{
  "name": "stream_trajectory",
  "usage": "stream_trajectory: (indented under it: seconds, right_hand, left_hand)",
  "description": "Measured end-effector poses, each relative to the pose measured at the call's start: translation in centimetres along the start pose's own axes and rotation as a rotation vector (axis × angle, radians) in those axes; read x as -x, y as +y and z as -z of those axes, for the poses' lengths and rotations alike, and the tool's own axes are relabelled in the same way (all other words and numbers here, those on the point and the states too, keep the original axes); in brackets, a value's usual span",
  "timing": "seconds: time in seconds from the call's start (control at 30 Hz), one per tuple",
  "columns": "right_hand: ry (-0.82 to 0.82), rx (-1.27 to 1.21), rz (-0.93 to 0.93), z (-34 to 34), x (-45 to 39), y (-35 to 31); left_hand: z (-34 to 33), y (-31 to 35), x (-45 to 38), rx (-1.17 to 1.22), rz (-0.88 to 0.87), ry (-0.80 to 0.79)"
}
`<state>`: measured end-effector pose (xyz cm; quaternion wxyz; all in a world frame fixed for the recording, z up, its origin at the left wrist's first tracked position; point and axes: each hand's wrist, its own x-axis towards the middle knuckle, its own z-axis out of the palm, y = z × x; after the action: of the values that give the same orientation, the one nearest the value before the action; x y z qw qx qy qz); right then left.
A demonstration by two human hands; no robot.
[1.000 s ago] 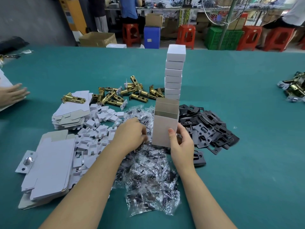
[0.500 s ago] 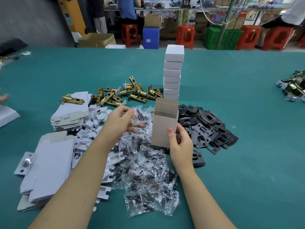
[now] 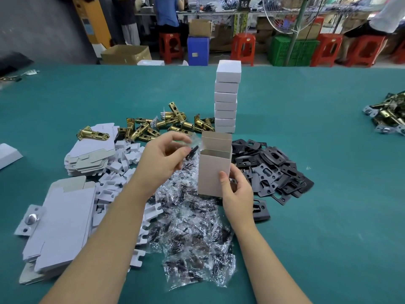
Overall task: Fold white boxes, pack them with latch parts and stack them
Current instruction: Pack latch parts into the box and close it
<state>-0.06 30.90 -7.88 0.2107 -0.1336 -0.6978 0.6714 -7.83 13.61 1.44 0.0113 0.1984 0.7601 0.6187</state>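
Observation:
My right hand [image 3: 237,194] grips an upright white box [image 3: 213,170] with its top flap open, held above the pile of clear screw bags [image 3: 195,235]. My left hand [image 3: 163,157] pinches one small screw bag [image 3: 194,148] right beside the box's open mouth. Behind the box stands a tall stack of closed white boxes [image 3: 226,97]. Brass latches [image 3: 166,126] lie in a heap at mid-table, and black strike plates [image 3: 271,170] are piled to the right of the box.
Flat unfolded box blanks [image 3: 59,227] and a second blank pile [image 3: 89,159] lie at the left, with small white card inserts [image 3: 122,172] between them. More latches [image 3: 388,115] sit at the far right edge. People, stools and crates stand beyond the green table [image 3: 328,216].
My left hand has risen from the bag pile with one screw bag and moved right, up to the box's open top. The right hand and box have stayed put.

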Motion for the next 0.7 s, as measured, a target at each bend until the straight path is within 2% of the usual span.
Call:
stream_trajectory:
  seconds: [0.1,0.2,0.4,0.57,0.7]
  right_hand:
    - [-0.013,-0.001,0.014,0.0,0.1,-0.1]
    - [-0.03,-0.013,0.022,0.0,0.1,-0.2]
    - [-0.026,-0.015,0.005,0.1,-0.1,0.0]
    - [-0.032,0.019,0.021,-0.1,0.0,-0.1]
    - [-0.03,0.027,0.024,-0.1,0.0,0.0]
  left_hand:
    - [-1.3,1.7,-0.3,-0.192,-0.126,-0.035]
    - [-2.8,2.9,-0.5,-0.3,-0.172,-0.039]
    - [-3.9,3.5,-0.8,-0.273,-0.076,-0.146]
    - [-3.5,3.4,-0.9,-0.235,-0.045,-0.084]
    - [-3.4,3.5,-1.3,-0.499,-0.135,-0.043]
